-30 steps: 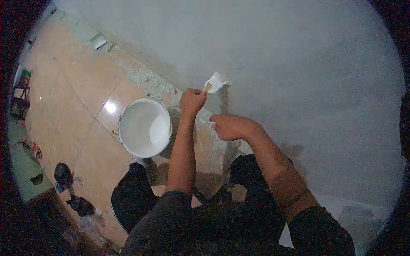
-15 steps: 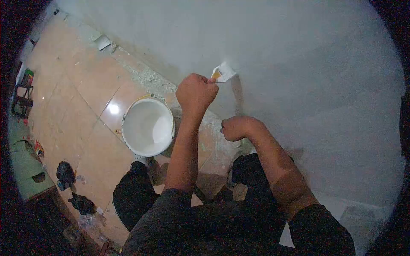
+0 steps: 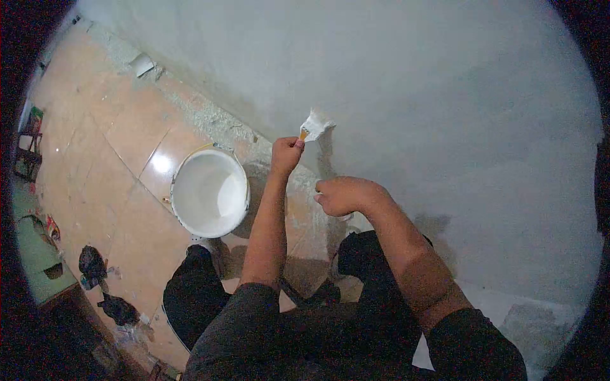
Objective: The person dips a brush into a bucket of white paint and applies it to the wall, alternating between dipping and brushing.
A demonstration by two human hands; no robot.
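My left hand (image 3: 288,156) is closed round the handle of a paintbrush (image 3: 314,126), whose wide white bristles are against the grey-white wall (image 3: 445,114). Lower and to the right, my right hand (image 3: 343,195) is held near the foot of the wall with its fingers curled in; what they hold, if anything, is hidden. A white bucket (image 3: 184,197) with white paint in the bottom stands on the tiled floor, left of my left forearm.
Crumbled plaster (image 3: 216,120) lies along the wall's base, with a pale scrap (image 3: 142,65) farther off. Dark bags (image 3: 93,263) and litter are on the floor at the lower left. A green surface (image 3: 38,267) stands at the left edge.
My left hand and the brush have moved down and slightly left along the wall. My right hand has shifted a little left. The view has shifted slightly.
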